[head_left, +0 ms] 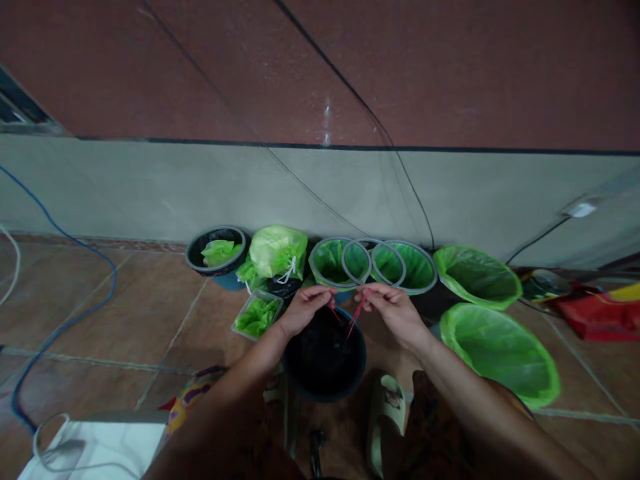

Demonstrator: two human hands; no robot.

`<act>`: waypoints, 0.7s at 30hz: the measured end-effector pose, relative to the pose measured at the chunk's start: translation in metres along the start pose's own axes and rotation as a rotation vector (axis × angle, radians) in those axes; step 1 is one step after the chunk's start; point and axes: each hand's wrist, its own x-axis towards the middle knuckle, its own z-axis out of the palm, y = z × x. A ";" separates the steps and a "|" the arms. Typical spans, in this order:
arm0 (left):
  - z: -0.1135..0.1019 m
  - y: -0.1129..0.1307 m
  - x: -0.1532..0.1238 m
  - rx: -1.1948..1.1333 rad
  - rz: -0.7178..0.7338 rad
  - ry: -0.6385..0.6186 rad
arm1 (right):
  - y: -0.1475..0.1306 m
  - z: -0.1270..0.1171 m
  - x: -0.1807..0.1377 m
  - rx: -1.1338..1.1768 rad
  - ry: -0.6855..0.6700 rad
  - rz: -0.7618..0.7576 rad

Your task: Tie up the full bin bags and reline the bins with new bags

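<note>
My left hand [306, 308] is closed in a pinch on one end of a red drawstring [355, 318], and my right hand [393, 312] pinches the other end. Between the hands the string dips toward a black garbage bag [320, 343] inside a dark round trash bin [325, 397]. The bin stands upright on the floor between my feet, below both hands. Inside it is dark, so the bag's folds and how the string joins it are hard to make out.
Along the wall stand trash bins lined with green bags [500, 357], loose grey rings [356, 263], a tied green bag [278, 250] and a black-lined bin [215, 263]. A clear tub [257, 315] holds green bags. A blue cable [65, 327] crosses the floor at left; a slipper [389, 403] is near.
</note>
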 end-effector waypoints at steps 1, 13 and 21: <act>0.001 0.001 0.002 0.012 0.001 -0.006 | 0.000 0.001 0.002 0.027 0.006 0.009; 0.017 0.000 0.026 0.290 -0.070 -0.155 | 0.004 0.002 0.021 0.176 0.075 0.147; 0.024 -0.007 0.029 0.549 -0.089 -0.488 | -0.002 0.014 0.025 0.185 -0.196 0.137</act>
